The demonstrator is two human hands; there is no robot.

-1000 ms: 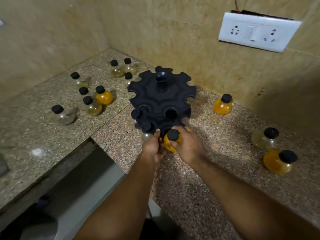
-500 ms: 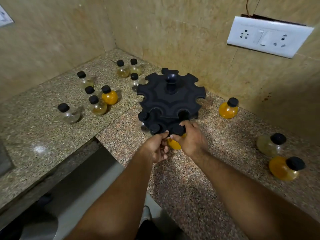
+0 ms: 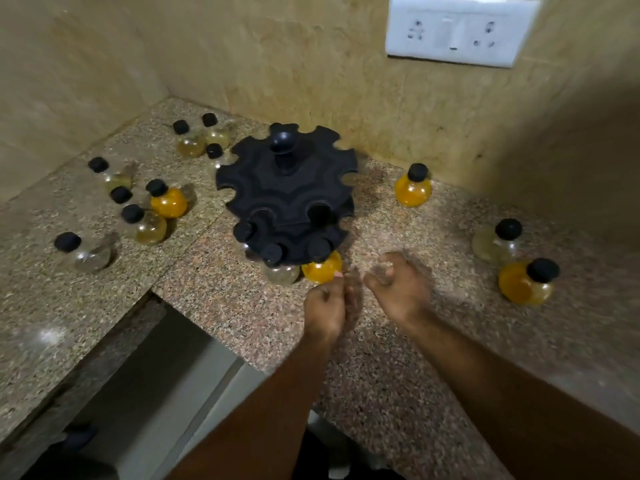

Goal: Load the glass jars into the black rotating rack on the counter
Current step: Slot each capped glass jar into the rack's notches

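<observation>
Orange jar (image 3: 322,270) — round-bellied, black-capped.

The rack (image 3: 287,195) sits on the counter (image 3: 381,358) close to the back wall, with three jars (image 3: 277,268) slotted in its near edge. The left hand (image 3: 325,306) and right hand (image 3: 398,289) are side by side just in front of them. A cluster of jars (image 3: 168,202) stands left of the rack; on the right, a lone jar (image 3: 412,188) stands by the wall, and a pair of jars (image 3: 498,242) nearer and further right.
</observation>
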